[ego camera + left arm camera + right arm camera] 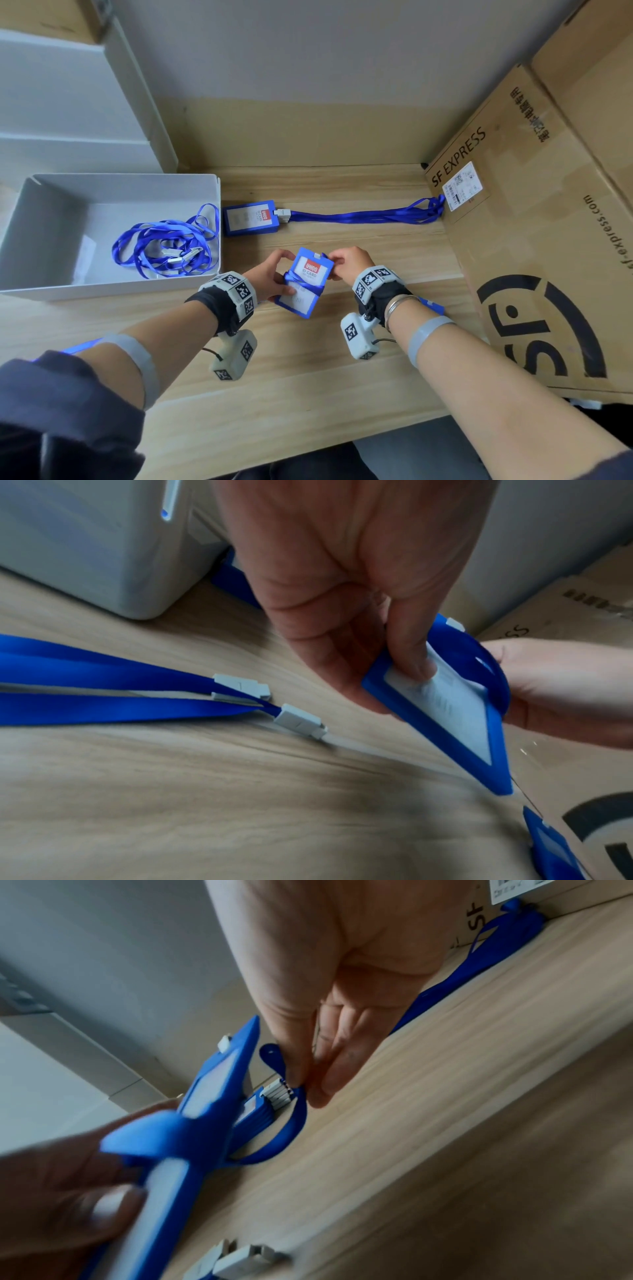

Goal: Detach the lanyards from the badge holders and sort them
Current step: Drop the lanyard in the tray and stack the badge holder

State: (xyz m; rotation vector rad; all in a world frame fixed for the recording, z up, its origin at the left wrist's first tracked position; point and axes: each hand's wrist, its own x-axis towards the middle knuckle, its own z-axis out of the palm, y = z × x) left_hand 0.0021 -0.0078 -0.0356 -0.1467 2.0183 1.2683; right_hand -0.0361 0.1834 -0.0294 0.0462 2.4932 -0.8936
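Both hands are up over the wooden table point(308, 377): the left hand point(274, 279) grips a blue badge holder point(305, 282) by its edge, thumb pressed on the clear card window, while the right hand point(347, 262) pinches the blue lanyard point(274, 1056) strap at the holder's top end, the strap wrapped across the holder's face. Behind them a stack of badge holders point(249, 217) lies just beside the white bin point(113, 186), its lanyards stretching right to the cardboard box point(534, 219). Inside the bin sits a loose tangle of detached lanyards point(164, 243).
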